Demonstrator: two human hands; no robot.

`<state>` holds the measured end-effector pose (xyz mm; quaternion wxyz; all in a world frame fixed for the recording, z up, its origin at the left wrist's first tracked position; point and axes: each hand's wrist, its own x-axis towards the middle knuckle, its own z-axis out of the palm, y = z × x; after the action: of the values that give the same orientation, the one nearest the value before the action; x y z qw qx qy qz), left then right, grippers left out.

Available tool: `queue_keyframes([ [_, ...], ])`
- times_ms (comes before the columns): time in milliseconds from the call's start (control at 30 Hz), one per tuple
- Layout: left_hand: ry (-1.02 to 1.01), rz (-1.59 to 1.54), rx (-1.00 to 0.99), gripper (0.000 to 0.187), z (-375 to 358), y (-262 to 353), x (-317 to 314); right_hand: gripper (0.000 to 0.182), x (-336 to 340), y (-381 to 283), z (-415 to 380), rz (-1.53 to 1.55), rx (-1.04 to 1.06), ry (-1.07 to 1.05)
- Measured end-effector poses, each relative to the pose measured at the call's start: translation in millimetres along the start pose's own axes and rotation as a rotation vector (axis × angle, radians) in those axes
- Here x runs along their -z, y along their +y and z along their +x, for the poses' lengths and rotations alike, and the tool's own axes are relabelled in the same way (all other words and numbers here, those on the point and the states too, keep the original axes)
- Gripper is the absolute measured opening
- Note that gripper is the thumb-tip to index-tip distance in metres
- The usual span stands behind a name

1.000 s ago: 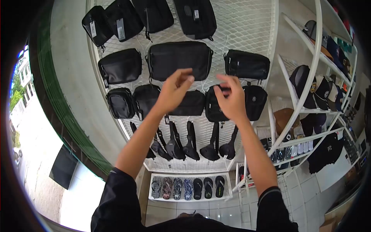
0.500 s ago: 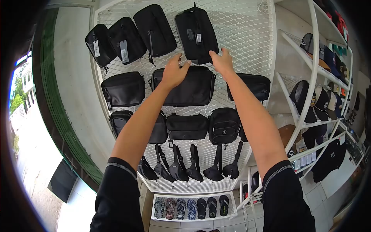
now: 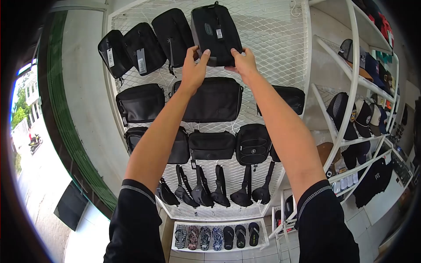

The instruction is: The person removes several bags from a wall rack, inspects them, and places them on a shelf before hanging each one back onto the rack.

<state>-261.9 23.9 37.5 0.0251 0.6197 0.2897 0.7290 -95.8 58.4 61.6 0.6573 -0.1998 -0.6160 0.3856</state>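
Note:
A black rectangular bag point(image 3: 218, 37) with a white tag and an oval patch is at the top of the white wire mesh rack point(image 3: 272, 39). Both my hands grip its lower end. My left hand point(image 3: 195, 70) has its thumb on the near face at the lower left corner, fingers round the side. At the lower right corner my right hand point(image 3: 242, 64) pinches the bag, thumb in front and fingertips underneath. Just left of it hangs another black bag point(image 3: 172, 37). A wide black bag point(image 3: 212, 100) hangs directly below my hands.
More black bags hang in rows, with small sling bags point(image 3: 220, 193) at the bottom. Flip-flops point(image 3: 217, 238) lie on a white board below. White shelving with caps point(image 3: 344, 109) stands to the right. A green folding shutter point(image 3: 66, 105) borders the bright street at left.
Both hands have closed on the lower end of the top bag. The bag has shifted slightly left and tilted, its lower end nearer me. A motorbike now shows in the street.

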Motion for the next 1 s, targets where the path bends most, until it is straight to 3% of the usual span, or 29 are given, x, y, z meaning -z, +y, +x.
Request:
queue_keyframes([
  [233, 0.043, 0.041, -0.042, 0.057, 22.8, 30.6, 17.2, 0.041, -22.5, -34.1, -1.4, 0.079, 0.059, -0.008],
  [367, 0.027, 0.010, -0.097, 0.056, -3.5, 40.9, 30.1, 0.042, -23.3, -27.5, -34.0, 0.144, 0.060, -0.029],
  [500, -0.044, -0.018, -0.052, 0.056, -81.4, 61.1, 44.3, 0.041, -3.4, -4.6, -112.1, 0.120, 0.015, -0.003],
  [600, -0.173, -0.148, 0.132, 0.049, -158.7, 74.1, 48.7, 0.039, 25.5, 36.3, -181.5, 0.139, 0.081, 0.015],
  [700, -0.264, -0.161, 0.288, 0.047, -241.1, 58.9, 45.7, 0.032, 56.3, 56.8, -272.7, -0.015, -0.071, 0.152],
  [767, -0.311, -0.160, 0.324, 0.049, -300.9, 47.5, 37.9, 0.031, 83.3, 76.7, -329.8, -0.100, -0.014, 0.195],
  [800, -0.335, -0.182, 0.341, 0.051, -327.5, 45.4, 30.6, 0.030, 90.7, 68.8, -360.4, -0.138, -0.179, 0.272],
  [833, -0.359, -0.250, 0.434, 0.052, -352.1, 48.1, 21.5, 0.030, 106.1, 77.9, -388.1, -0.131, -0.221, 0.335],
  [867, -0.388, -0.316, 0.535, 0.053, -375.9, 52.8, 11.4, 0.029, 120.5, 91.9, -413.7, -0.182, -0.104, 0.392],
  [967, -0.515, -0.160, 0.632, 0.056, -441.6, 68.2, -22.9, 0.030, 149.6, 84.5, -494.1, -0.133, -0.299, 0.587],
  [1000, -0.564, -0.249, 0.728, 0.055, -459.5, 70.9, -35.5, 0.031, 160.5, 83.4, -520.7, -0.151, -0.332, 0.638],
])
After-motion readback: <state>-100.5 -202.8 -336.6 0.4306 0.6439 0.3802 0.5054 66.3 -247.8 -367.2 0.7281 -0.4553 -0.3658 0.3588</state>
